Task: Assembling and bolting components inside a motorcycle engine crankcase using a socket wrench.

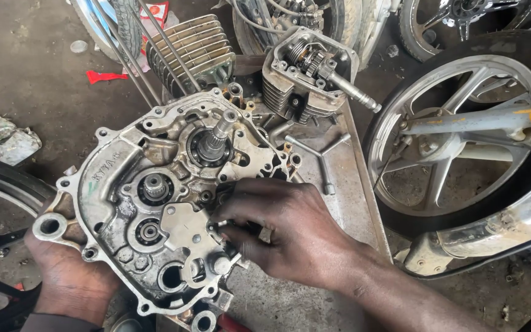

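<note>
The left hand (72, 276) grips the lower left edge of a grimy aluminium engine crankcase half (155, 197) from beneath, fingers curled under its rim. The case lies face up and tilted, its long axis running from lower left to upper right, with a splined shaft (219, 132) standing out of it toward the upper right. The right hand (284, 230) comes in from the lower right, wrist bent, its fingertips (225, 224) pressed together on a small part beside a flat metal plate (185, 230) in the middle of the case; what exactly they pinch is hidden. The case rests over a dirty metal surface (351, 190), where a Y-shaped socket wrench (322, 157) lies. Farther off stand a cylinder head (305, 74) and a finned cylinder (195, 52). An alloy motorcycle wheel (462, 129) stands at right on the oily concrete floor (26, 74).
</note>
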